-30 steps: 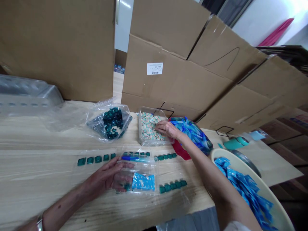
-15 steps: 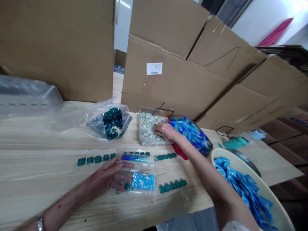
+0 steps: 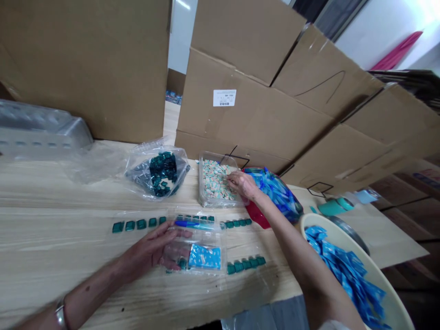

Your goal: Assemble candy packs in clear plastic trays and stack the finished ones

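Left hand (image 3: 151, 251) splayed on packet (image 3: 206, 243), right (image 3: 243, 184) on pieces (image 3: 215, 179)

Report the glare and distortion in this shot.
Head view: the white wall burns out at the top right corner; the cardboard boxes lean and splay, likely from a wide lens; the clear plastic bag under the left hand catches soft glare; the right hand shows no clear blur.
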{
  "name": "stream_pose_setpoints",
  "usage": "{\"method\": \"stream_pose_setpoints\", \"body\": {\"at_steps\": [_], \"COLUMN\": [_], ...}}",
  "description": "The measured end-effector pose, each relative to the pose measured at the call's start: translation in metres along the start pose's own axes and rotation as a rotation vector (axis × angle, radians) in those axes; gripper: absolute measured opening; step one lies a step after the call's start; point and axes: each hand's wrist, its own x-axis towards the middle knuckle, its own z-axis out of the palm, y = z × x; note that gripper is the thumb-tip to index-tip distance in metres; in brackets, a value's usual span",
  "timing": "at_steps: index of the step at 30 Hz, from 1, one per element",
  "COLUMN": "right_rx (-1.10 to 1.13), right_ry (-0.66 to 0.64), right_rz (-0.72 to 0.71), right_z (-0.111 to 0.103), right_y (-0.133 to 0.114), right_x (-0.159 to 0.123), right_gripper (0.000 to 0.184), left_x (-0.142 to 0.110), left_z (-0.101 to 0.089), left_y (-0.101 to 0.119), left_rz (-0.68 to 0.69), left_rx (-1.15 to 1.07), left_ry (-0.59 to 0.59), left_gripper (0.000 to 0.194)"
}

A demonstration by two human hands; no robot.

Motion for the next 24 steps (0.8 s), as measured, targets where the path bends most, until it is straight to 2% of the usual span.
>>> {"method": "stream_pose_setpoints", "body": {"at_steps": [6,12,17,24], "right_rx": [-0.031,0.063,0.103,-0.033], "right_ry": [-0.181,-0.217,-0.186,-0.033], "right_rz": [-0.060,-0.088,-0.073,0.191], "right_z": [0.005,0.003,0.010,0.009], "right_y": [-0.009,-0.006,-0.001,-0.005], "right_x": [0.002,0.000,0.001,0.004], "right_gripper": [0.027,0.025,0.024,0.021], "left_x": [0.001,0.003,0.001,0.000], "left_z": [-0.002,-0.007,-0.004,-0.001], "left_y": [-0.001,-0.007,-0.004,-0.001], "left_rz": [0.010,0.026,0.024,0.015], "left_rx": [-0.003,-0.021,0.005,0.017], "left_ry": [-0.009,-0.012,0.007,-0.010], "left_gripper": [0.035,0.038,0.035,0.035]}}
